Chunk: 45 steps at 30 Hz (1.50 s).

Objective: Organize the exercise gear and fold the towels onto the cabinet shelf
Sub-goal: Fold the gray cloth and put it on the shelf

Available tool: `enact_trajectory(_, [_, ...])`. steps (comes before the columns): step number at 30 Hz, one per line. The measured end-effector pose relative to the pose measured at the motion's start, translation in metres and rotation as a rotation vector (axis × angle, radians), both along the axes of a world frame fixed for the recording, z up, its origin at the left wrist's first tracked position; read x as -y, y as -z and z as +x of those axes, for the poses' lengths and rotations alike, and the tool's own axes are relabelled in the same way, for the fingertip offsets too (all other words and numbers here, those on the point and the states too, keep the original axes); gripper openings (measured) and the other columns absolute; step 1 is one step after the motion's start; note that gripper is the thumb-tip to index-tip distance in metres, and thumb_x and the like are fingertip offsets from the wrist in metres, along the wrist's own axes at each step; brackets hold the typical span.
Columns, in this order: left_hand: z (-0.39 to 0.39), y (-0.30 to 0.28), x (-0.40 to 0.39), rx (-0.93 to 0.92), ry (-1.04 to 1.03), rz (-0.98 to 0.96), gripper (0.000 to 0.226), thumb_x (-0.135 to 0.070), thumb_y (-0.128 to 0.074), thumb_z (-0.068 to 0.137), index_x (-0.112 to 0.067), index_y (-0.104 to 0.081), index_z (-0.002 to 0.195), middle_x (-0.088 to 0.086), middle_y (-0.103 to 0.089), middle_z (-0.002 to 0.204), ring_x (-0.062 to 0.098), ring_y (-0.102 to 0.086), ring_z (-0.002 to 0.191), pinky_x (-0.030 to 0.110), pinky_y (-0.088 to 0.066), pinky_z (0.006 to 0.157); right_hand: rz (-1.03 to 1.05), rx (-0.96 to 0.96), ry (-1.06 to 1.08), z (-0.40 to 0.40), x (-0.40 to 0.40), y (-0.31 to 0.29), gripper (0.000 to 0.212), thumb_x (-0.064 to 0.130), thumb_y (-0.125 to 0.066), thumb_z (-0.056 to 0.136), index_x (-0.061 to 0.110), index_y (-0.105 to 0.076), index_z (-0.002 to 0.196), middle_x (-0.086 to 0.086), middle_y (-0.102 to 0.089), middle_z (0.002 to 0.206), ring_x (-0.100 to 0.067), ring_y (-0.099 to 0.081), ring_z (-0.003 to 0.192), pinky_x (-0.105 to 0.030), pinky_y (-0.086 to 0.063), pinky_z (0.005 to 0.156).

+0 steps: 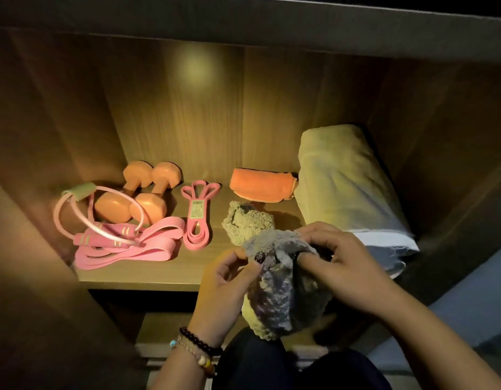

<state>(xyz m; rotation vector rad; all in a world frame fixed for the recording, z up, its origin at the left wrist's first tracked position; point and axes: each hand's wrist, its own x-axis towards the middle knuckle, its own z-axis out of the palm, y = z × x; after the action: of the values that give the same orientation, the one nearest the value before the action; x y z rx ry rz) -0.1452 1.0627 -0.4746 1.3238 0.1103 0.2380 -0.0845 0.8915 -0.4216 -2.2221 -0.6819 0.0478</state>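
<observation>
A fuzzy grey towel (pixel 283 294) hangs bunched in front of the shelf edge; my left hand (pixel 224 288) pinches its left part and my right hand (pixel 342 266) grips its upper right. Another fuzzy grey-green towel (pixel 245 220) lies crumpled on the wooden shelf (pixel 159 271) just behind. A folded orange towel (pixel 260 184) sits further back. A large pale folded towel (pixel 347 187) fills the right side. On the left lie two orange dumbbells (pixel 142 192), a pink ring with a grey pad (pixel 75 209), a pink skipping rope (pixel 103 235), a pink flat band (pixel 136 249) and a pink looped band (pixel 197 215).
The cabinet's side walls (pixel 46 136) close in left and right, and an upper board (pixel 243 21) overhangs. A lower shelf (pixel 165 327) shows beneath. My dark-clothed knee (pixel 271 367) is below the hands. Bracelets circle my left wrist.
</observation>
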Motion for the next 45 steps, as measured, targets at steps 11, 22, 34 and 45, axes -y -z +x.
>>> enact_trajectory(11, [-0.027,-0.025,0.018,-0.017,-0.204,0.104,0.019,0.002,-0.063,0.086,-0.016,-0.067,0.090,0.004,-0.074,0.090,0.014,-0.071,0.084,0.027,-0.057,0.072,-0.052,0.340,0.056,-0.027,0.007,-0.005,0.019,0.037,-0.043,0.086,0.029,-0.059,0.092,0.013,-0.058,0.083,-0.009,-0.048,0.082,-0.022,-0.034,0.070])
enact_trajectory(22, [-0.084,-0.017,0.067,0.040,-0.098,0.003,0.016,-0.006,-0.056,0.092,-0.009,-0.071,0.100,0.015,-0.074,0.090,0.024,-0.068,0.079,0.034,-0.053,0.069,-0.048,0.318,-0.211,-0.086,0.050,-0.008,0.027,0.054,-0.044,0.086,0.033,-0.059,0.094,0.018,-0.059,0.083,0.001,-0.052,0.086,-0.026,-0.031,0.076])
enact_trajectory(34, [-0.141,-0.011,0.056,0.160,0.009,0.150,0.031,-0.035,-0.077,0.076,-0.010,-0.075,0.094,0.011,-0.074,0.095,0.026,-0.070,0.090,0.037,-0.058,0.077,-0.017,0.303,-0.174,-0.129,0.051,0.004,0.024,0.052,-0.063,0.073,0.029,-0.058,0.079,0.016,-0.060,0.072,-0.001,-0.054,0.073,-0.027,-0.029,0.067])
enact_trajectory(45, [-0.107,-0.048,0.018,0.237,-0.072,0.399,0.012,-0.018,-0.062,0.084,-0.014,-0.073,0.090,0.000,-0.075,0.092,0.012,-0.069,0.091,0.024,-0.054,0.080,-0.184,0.333,-0.191,-0.098,0.068,-0.013,0.029,0.063,-0.055,0.075,0.034,-0.061,0.074,0.015,-0.058,0.076,-0.004,-0.052,0.078,-0.029,-0.038,0.069])
